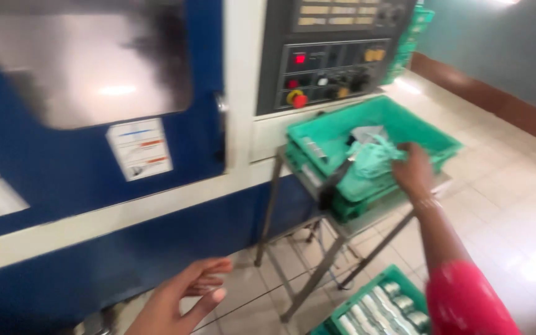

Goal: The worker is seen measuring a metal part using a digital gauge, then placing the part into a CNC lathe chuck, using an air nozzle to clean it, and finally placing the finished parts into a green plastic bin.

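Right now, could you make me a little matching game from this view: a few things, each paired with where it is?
Things:
1. right hand
2. left hand
3. red round button
4. metal cylinders

Places:
A. on the grey control panel
B. in the green crate on the floor
C. on a green cloth in the raised crate
D. open, low beside the blue machine

Pairs: 1-C, 2-D, 3-A, 4-B

The blue machine front (94,186) blocks the left side. The green crate (429,133) on the metal stand (317,248) has an open top, partly filled by crumpled cloth (370,158). A floor crate (379,304) obstructs low passage; the tiled floor (516,205) rightward stays open.
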